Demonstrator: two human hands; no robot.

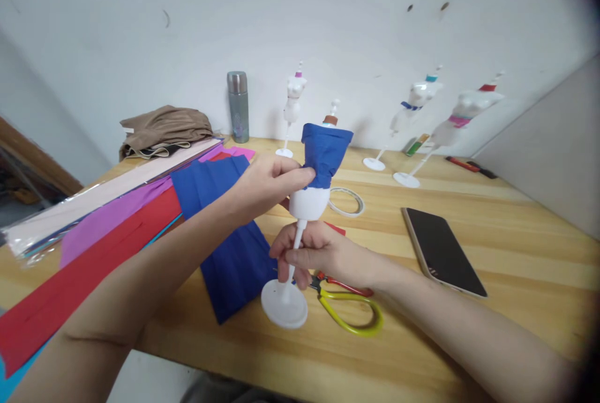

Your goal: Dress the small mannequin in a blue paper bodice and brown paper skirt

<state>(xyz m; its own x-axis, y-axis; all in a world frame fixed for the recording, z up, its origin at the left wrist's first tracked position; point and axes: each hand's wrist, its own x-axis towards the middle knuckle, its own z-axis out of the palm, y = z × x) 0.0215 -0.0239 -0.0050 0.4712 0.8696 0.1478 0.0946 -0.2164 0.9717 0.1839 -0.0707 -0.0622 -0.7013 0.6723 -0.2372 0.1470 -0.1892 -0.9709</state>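
Observation:
A small white doll mannequin [309, 202] on a round-based stand is held up in front of me, slightly tilted. Blue crepe paper [325, 147] wraps its torso, flaring at the top, and a brown band [330, 120] circles its neck. My left hand [265, 187] grips the wrapped waist, thumb pressed on the blue paper. Lower down, my right hand [323, 253] closes its fingers around the thin stem. Under the right hand lie scissors [351, 312] with yellow and red handles. A blue paper sheet [237, 265] lies on the table below my left arm.
Red paper [94, 265], purple paper and a plastic-wrapped stack spread across the left. Behind stand a thermos [239, 109] and three more mannequins [417, 97]. A tape roll [347, 201], a smartphone [443, 250] and a glue stick [417, 145] lie on the wooden table [529, 253].

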